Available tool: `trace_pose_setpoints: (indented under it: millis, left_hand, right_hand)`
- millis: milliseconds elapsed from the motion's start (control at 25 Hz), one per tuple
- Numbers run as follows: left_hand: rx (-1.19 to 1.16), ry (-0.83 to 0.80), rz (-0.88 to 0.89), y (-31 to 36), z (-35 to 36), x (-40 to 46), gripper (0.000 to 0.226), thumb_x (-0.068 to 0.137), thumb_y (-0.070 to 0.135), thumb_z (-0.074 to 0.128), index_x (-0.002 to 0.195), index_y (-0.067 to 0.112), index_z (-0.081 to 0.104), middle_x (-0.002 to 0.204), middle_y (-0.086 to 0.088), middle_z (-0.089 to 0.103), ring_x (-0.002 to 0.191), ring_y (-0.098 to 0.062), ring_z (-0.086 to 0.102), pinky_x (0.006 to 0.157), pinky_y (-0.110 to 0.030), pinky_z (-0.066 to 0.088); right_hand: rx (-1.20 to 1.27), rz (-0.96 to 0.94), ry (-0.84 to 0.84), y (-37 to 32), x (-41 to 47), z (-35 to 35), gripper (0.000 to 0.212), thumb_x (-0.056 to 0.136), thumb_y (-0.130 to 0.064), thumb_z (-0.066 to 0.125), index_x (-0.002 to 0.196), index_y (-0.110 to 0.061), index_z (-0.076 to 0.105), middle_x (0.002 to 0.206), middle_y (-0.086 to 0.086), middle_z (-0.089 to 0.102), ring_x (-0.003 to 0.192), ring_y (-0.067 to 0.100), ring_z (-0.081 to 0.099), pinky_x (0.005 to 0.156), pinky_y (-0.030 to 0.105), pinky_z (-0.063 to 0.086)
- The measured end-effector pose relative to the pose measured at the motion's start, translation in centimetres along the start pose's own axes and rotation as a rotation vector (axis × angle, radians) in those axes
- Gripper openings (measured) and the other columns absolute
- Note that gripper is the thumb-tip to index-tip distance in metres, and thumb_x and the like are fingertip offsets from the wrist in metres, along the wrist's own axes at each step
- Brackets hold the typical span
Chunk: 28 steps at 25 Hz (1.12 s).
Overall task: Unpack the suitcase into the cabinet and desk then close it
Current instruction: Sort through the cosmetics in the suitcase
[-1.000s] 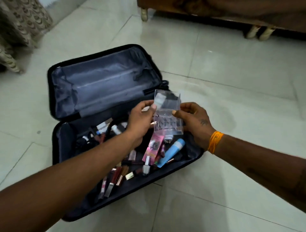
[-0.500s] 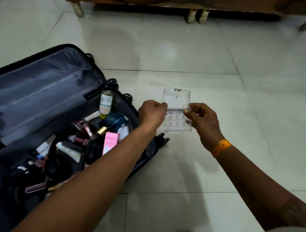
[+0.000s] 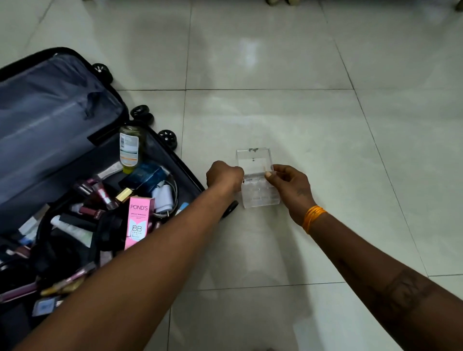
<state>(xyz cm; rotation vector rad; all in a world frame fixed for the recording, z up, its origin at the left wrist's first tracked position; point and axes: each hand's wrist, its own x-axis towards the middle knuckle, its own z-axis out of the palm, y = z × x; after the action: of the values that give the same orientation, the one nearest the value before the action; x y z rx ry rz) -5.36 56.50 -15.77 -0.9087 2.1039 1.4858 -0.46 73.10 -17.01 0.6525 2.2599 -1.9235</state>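
A black suitcase [image 3: 62, 120] lies open on the floor at the left, its grey-lined lid flat behind the full half. Inside are a pink BB cream box [image 3: 138, 220], a yellow-green bottle [image 3: 129, 150], a blue box [image 3: 146, 176], a white charger [image 3: 164, 198] and several lipsticks and tubes. To the right of the case, a clear plastic organiser box [image 3: 258, 180] is low over or on the tiled floor. My left hand [image 3: 224, 176] grips its left side and my right hand [image 3: 290, 186] pinches its right side.
Pale glossy floor tiles [image 3: 275, 87] spread ahead and to the right. Suitcase wheels [image 3: 142, 114] stick out on the case's right edge. Furniture feet [image 3: 280, 2] show at the top edge.
Both hands carried the clear box from above the suitcase to the right, down toward the floor beside it. The view swung right, so the suitcase now sits at the left.
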Motion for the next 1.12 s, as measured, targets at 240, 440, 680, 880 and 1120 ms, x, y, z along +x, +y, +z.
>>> trace_pose_setpoints:
  millis: [240,440,680,880,1120]
  left_hand:
    - [0.062,0.108,0.009,0.2,1.2,-0.4,0.011,0.080,0.012,0.073,0.083,0.004,0.067,0.082,-0.008,0.072,0.072,-0.025,0.072,0.062,-0.029,0.060]
    - [0.073,0.155,0.208,-0.1,0.7,-3.1,0.014,0.087,0.017,0.064,0.075,0.011,0.068,0.075,-0.001,0.065,0.068,-0.020,0.056,0.061,-0.026,0.046]
    - [-0.117,-0.079,0.455,0.5,-4.6,-7.3,0.028,0.096,0.020,0.070,0.123,0.023,0.071,0.103,-0.001,0.076,0.091,-0.016,0.075,0.083,-0.034,0.062]
    - [-0.021,-0.153,0.409,0.3,-14.7,-9.4,0.023,0.097,0.025,0.070,0.120,0.023,0.068,0.103,-0.005,0.077,0.084,-0.018,0.075,0.067,-0.031,0.058]
    - [0.160,-0.111,0.358,-2.3,-26.4,-10.6,0.018,0.097,0.028,0.071,0.114,0.023,0.071,0.101,-0.004,0.077,0.083,-0.014,0.073,0.067,-0.030,0.057]
  right_hand:
    - [-0.204,-0.013,0.138,1.2,0.5,-1.1,0.043,0.087,-0.038,0.082,0.123,-0.017,0.074,0.109,-0.005,0.073,0.102,0.010,0.067,0.096,0.029,0.055]
    - [-0.272,-0.098,0.207,1.0,-0.2,-1.0,0.036,0.090,-0.036,0.077,0.121,-0.018,0.071,0.113,-0.003,0.069,0.102,0.014,0.065,0.098,0.041,0.055]
    - [-0.345,-0.459,0.161,-3.1,-3.2,0.6,0.031,0.094,-0.026,0.071,0.124,-0.020,0.066,0.121,-0.008,0.058,0.109,0.012,0.061,0.083,0.031,0.059]
    - [-0.224,-0.507,-0.146,-8.8,-6.4,5.6,0.020,0.096,-0.019,0.071,0.116,-0.020,0.069,0.115,-0.007,0.069,0.102,0.000,0.066,0.070,0.005,0.046]
    - [-0.528,-0.564,-0.545,-14.0,-8.0,12.1,0.015,0.093,-0.022,0.073,0.108,-0.021,0.072,0.097,-0.010,0.072,0.083,0.002,0.066,0.072,0.005,0.045]
